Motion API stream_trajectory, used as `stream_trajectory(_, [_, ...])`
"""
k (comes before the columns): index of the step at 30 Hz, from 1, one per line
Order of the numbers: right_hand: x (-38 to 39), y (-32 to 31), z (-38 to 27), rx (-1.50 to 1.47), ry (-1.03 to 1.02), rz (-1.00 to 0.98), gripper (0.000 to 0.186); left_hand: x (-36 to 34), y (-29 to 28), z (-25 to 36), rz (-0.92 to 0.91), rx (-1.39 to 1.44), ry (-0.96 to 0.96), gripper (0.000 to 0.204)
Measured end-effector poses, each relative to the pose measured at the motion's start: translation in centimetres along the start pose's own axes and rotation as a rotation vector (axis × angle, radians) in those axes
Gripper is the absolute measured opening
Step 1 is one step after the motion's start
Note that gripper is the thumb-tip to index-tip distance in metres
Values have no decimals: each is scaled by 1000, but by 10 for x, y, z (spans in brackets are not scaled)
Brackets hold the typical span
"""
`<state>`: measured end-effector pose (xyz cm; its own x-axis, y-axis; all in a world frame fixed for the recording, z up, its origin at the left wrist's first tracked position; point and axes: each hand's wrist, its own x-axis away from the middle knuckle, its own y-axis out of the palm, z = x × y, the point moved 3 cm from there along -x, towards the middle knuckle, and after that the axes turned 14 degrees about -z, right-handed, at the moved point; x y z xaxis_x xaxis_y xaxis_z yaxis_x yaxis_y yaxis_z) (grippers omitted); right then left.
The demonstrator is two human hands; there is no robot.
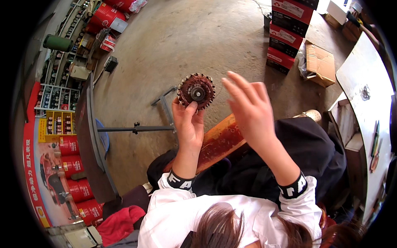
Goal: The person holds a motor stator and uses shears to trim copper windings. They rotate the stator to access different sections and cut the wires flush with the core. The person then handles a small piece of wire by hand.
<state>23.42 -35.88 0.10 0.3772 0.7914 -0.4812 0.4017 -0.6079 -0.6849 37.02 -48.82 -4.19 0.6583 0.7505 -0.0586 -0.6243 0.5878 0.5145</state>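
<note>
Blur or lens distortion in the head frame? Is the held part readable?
Head view: right hand motion-blurred; left hand and the wound rotor it holds look sharper, so the part reads fine, though individual wires are hard to separate. Head view: white tabletop bends near the rim, corners black.

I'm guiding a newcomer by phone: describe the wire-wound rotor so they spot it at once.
Find the white shirt, then follow its left sleeve to the left hand. It holds up the rotor: unlike the long board nearby, it is round, with a toothed rim and reddish windings.
</note>
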Motion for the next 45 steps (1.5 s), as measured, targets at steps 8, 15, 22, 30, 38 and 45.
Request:
stream_trajectory(8, [5, 32, -1, -35, -62, -82, 26, 1, 4, 2, -12, 16, 18, 40])
stream_trajectory(15, [8, 42, 17, 51, 26, -132, 12, 0, -2, 1, -19, 169, -58, 38])
stream_trajectory(22, [-9, 18, 55, 137, 145, 87, 9, 0, 3, -1, -101, 128, -69, 40])
stream_trajectory(30, [-2, -41, 57, 95, 197, 442, 6, 1, 2, 1, -41, 77, -85, 40])
stream_trajectory(38, [12, -17, 57, 58, 235, 142, 30, -3, 5, 4, -55, 96, 8, 41])
stream_trajectory(45, [-14, 15, -1, 132, -173, 6, 39, -3, 7, 4, -49, 67, 19, 39])
